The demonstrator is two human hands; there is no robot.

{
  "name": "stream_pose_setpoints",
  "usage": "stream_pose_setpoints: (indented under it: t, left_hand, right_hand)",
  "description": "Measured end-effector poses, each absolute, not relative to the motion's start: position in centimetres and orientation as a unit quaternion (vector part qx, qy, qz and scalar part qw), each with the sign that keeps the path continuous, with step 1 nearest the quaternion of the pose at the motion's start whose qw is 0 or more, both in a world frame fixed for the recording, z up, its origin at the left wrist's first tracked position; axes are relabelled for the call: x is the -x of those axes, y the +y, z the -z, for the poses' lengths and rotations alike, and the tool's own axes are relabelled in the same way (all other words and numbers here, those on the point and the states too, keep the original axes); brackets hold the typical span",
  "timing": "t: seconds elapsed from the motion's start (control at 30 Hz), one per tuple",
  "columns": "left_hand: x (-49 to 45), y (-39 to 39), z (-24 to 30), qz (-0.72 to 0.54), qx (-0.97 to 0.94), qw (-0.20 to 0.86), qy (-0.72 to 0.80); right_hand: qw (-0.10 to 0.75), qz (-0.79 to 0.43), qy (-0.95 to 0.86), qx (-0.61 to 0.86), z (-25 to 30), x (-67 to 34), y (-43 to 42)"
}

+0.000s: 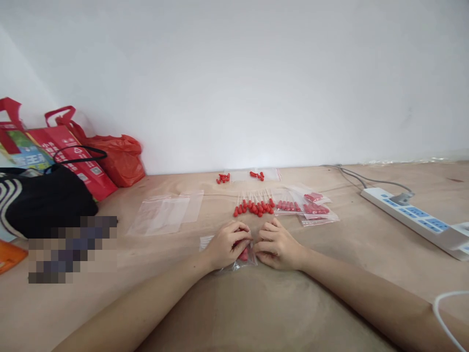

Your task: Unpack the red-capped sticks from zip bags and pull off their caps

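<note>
Near the table's front, a small clear zip bag (239, 265) with red pieces inside lies under my hands. My left hand (229, 244) is closed on the bag, its fingers curled over the red pieces. At the bag's right edge, my right hand (279, 245) is closed with its fingertips pinching the plastic. Just beyond my hands lies a row of thin pale sticks with red bulb-like ends (254, 207). To their right, several filled clear bags (317, 210) overlap, with red-ended pieces inside.
Flat clear bags (170, 212) lie left of the sticks. Loose red pieces (223, 178) sit by the wall, beside another clear bag (271, 174). A white power strip (414, 215) with a grey cable is at right. Shopping bags (73, 161) and a black bag (47, 200) stand left.
</note>
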State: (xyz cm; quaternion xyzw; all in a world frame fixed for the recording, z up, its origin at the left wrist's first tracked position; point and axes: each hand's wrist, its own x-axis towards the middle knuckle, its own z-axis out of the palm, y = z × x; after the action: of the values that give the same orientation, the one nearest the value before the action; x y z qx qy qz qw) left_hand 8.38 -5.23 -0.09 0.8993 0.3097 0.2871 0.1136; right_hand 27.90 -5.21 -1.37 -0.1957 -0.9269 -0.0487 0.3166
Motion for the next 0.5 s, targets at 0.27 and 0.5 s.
stream_pose_setpoints:
  t: [0.27,0.5]
  left_hand:
    - [-8.19,-5.1,0.02,-0.289,-0.908,0.111,0.283]
    - [-7.91,-4.85,-0.35,-0.297,-0.922,0.084,0.233]
  right_hand:
    - [0.321,0.077,-0.925,0.185,1.28,-27.9,-5.18]
    - [0.365,0.09,-0.912,0.165,1.51,-27.93,-5.06]
